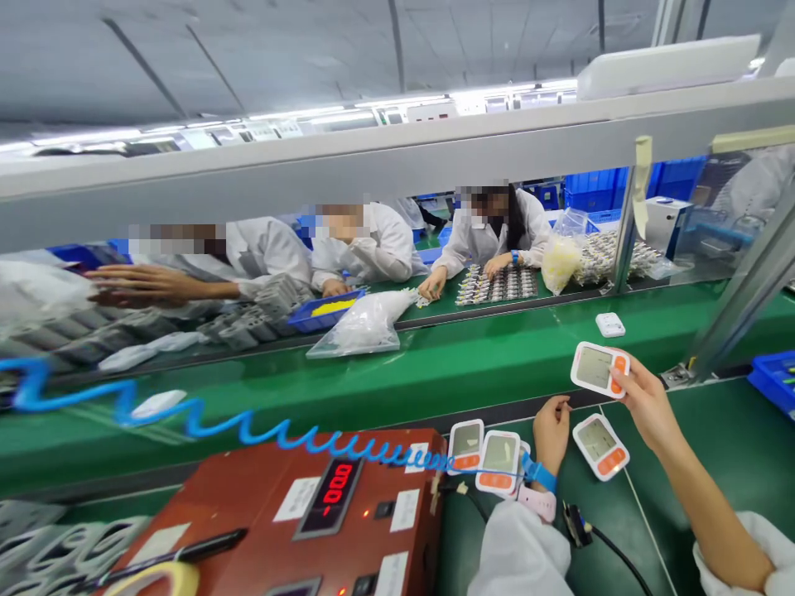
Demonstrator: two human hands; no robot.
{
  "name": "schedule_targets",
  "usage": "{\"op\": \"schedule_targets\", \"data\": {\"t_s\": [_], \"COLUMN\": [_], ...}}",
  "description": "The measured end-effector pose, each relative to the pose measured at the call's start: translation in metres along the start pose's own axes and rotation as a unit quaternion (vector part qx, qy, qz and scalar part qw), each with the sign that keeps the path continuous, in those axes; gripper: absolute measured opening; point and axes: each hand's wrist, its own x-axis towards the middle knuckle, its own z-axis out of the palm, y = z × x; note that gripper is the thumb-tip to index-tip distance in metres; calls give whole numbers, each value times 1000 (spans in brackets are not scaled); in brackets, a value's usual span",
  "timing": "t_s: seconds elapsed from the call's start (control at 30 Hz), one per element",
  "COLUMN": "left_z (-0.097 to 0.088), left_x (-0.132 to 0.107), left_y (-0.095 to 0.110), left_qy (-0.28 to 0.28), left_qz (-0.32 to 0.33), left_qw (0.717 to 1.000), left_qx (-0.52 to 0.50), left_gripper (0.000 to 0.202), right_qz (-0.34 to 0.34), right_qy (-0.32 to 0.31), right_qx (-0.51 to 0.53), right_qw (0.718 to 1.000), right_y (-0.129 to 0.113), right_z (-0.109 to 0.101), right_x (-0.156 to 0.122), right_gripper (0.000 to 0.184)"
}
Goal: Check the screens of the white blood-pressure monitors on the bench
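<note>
My right hand (pixel 646 401) grips a white device with a screen and orange buttons (pixel 597 369), held up above the green bench. My left hand (pixel 551 430) rests with curled fingers on the bench mat (pixel 714 447); I cannot make out anything in it. It wears a blue wrist strap (pixel 539 474) tied to a blue coiled cord (pixel 248 430). A second such device (pixel 599 447) lies flat between my hands. Two more (pixel 484 454) stand side by side left of my left hand.
A red tester box with a digital readout (pixel 323 505) sits at the lower left. A green conveyor belt (pixel 435 372) carries a small white device (pixel 609 324) and a plastic bag (pixel 366 324). Several people in white coats work across the belt. A blue bin (pixel 776 377) is at the right.
</note>
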Motion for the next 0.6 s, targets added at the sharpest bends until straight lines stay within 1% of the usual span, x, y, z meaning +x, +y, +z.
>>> {"op": "schedule_targets", "data": {"t_s": [0.13, 0.27, 0.4, 0.6], "left_z": [-1, -2, -2, -1], "left_x": [0, -1, -1, 0], "left_y": [-1, -1, -1, -4], "left_qy": [-13, -18, -19, -15], "left_qz": [-4, 0, -5, -3], "left_qw": [1000, 1000, 1000, 1000], "left_qx": [-2, -6, -9, -14], "left_gripper": [24, 25, 25, 25], "right_qz": [-23, -28, -23, -6], "right_qy": [8, 13, 11, -4], "right_qx": [24, 22, 36, 45], "right_qw": [999, 999, 999, 999], "right_y": [-24, -37, -43, -46], "right_z": [-1, -3, -5, -10], "right_x": [-12, -16, -19, -18], "right_gripper": [60, 57, 57, 56]}}
